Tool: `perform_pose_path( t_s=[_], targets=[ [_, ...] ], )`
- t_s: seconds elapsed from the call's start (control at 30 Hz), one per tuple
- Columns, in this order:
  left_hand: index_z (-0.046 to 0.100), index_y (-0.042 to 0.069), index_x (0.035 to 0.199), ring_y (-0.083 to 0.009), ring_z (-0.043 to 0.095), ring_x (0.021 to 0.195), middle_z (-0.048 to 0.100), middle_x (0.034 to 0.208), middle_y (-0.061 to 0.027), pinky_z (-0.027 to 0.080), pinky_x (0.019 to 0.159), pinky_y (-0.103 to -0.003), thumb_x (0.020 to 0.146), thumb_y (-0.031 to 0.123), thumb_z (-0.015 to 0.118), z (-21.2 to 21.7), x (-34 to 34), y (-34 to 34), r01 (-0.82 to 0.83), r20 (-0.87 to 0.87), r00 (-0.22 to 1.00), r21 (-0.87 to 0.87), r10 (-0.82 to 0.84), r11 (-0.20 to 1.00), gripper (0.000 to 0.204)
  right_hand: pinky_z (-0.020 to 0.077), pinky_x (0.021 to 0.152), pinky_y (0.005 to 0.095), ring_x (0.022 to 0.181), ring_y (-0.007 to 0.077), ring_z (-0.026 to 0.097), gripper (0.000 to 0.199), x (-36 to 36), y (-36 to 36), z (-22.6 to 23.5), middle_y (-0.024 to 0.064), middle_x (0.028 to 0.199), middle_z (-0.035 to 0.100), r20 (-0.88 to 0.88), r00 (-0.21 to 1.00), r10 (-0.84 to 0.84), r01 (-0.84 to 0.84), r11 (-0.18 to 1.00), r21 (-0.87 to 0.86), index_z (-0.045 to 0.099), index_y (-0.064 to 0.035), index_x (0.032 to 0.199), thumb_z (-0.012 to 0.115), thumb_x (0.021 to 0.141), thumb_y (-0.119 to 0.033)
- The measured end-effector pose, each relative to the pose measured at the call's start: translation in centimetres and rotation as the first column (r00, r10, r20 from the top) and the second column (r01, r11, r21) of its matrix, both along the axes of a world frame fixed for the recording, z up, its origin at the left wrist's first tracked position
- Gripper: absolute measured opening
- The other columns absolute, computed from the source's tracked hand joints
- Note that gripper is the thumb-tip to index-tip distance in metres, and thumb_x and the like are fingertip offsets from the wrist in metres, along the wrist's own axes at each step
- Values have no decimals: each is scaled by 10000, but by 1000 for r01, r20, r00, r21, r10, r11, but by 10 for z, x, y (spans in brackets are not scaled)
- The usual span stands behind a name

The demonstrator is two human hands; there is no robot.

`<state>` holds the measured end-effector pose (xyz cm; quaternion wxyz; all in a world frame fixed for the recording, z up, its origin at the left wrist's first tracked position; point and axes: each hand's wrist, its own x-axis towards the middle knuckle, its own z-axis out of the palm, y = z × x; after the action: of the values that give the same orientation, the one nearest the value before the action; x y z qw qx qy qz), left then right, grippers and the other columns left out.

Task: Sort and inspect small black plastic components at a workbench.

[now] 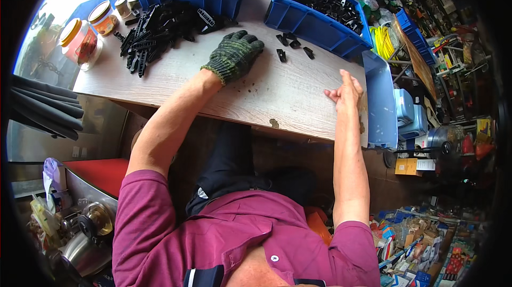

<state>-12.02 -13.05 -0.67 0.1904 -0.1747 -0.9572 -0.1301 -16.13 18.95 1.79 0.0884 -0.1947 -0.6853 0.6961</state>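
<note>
Head view: right hand (345, 92) bare at near counter (288, 100) edge, fingers loosely curled, grasping nothing visible. Left hand (234, 55), gloved, rests flat and released mid-counter. Small black plastic clips (292, 46) lie just beyond, between both hands; likely light, stiff, pinch by the sides. Farther: clip pile (160, 28) left, blue bins (314, 15).
</note>
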Motion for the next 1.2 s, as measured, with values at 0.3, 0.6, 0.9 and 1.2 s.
perform_pose_path(
  t_s=[0.3, 0.6, 0.9, 1.2],
  targets=[
    [605, 94, 1262, -385, 550, 1178, 621, 1209, -156, 460, 999, -465, 905, 174, 616, -4, 13, 17, 123, -75, 991, 119, -115, 985, 366, 512, 380, 301, 418, 97, 460, 411, -35, -56, -3, 65, 719, 567, 121, 970, 212, -243, 893, 380, 616, 0, 1064, 795, 807, -265],
    [637, 86, 1197, -377, 590, 1085, 638, 1139, -173, 484, 929, -478, 845, 310, 710, -1, 15, 16, 36, -93, 996, 268, -12, 963, 423, 475, 378, 291, 460, 120, 499, 310, -50, -77, -3, 52, 703, 607, 113, 959, 258, -258, 641, 723, 707, -20, 990, 769, 799, -256],
    [674, 59, 1093, -333, 662, 875, 709, 921, -130, 527, 760, -435, 831, 266, 749, 11, 51, 50, -4, -202, 971, 526, 129, 851, 342, 553, 434, 394, 368, 137, 443, 338, 25, -88, 6, -20, 448, 319, -4, 920, 391, -387, 908, -161, 603, 26, 965, 729, 877, -275],
    [657, 71, 1031, -360, 639, 803, 662, 856, -165, 495, 697, -485, 877, 243, 652, -1, 75, 95, -114, 59, 993, 557, 98, 822, 230, 420, 702, 230, 738, 65, 518, 270, 80, -104, -31, -25, 827, 633, -258, 876, 407, -445, 889, -111, 686, -23, 927, 745, 892, -284]
  ],
)
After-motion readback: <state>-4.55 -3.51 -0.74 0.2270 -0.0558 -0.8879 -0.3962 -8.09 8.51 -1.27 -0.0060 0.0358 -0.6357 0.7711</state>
